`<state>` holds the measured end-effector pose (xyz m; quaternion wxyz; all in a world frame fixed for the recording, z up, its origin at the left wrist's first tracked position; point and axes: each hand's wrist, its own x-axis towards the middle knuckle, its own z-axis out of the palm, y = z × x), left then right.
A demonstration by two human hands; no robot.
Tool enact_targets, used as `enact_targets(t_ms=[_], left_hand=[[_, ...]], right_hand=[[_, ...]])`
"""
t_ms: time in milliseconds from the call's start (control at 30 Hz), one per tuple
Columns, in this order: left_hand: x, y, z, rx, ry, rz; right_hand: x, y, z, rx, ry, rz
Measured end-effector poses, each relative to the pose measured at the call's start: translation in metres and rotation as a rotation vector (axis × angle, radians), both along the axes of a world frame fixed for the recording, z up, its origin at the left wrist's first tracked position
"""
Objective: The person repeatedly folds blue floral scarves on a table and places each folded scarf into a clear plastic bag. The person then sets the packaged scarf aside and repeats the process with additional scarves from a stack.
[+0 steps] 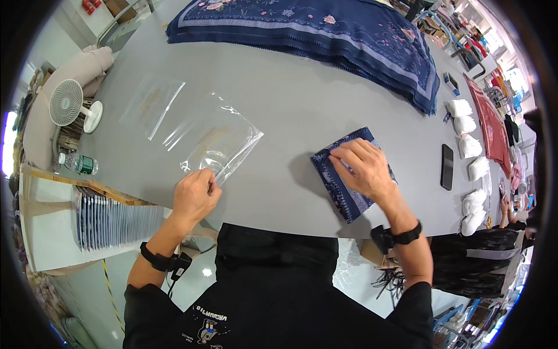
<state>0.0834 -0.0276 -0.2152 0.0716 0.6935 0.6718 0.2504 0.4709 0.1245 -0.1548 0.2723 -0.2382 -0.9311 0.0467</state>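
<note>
My left hand (pixel 197 195) is closed on the near corner of a clear plastic bag (pixel 226 135) that lies on the grey table (pixel 279 174). A second clear zip bag (pixel 152 104) lies flat beyond it, to the left. Over a folded navy floral cloth (pixel 335 187), my right hand (pixel 362 168) is bent with thumb and fingertips together at the cloth's upper left part; whether it pinches the fabric I cannot tell. At the table's far side lies a stack of navy floral cloths (pixel 305 32) with a pale patterned border.
A white fan (pixel 66 102) and a plastic bottle (pixel 83 164) stand at the left, above a rack of packed items (pixel 117 222). On the right lie a black phone (pixel 447 167), several white bundles (pixel 470 146) and a red cloth (pixel 488 126). A co-worker's hands (pixel 505 209) show at far right.
</note>
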Motion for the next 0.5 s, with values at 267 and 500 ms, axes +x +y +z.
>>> enact_targets(t_ms=[267,500], left_hand=[[0.136,0.030,0.001,0.019,-0.205,-0.248],[0.154,0.029,-0.004,-0.072,-0.027,-0.374]], right_hand=[[0.001,0.030,-0.059,-0.116,-0.242,0.035],[-0.005,-0.022,-0.062,-0.183,-0.188,-0.203]])
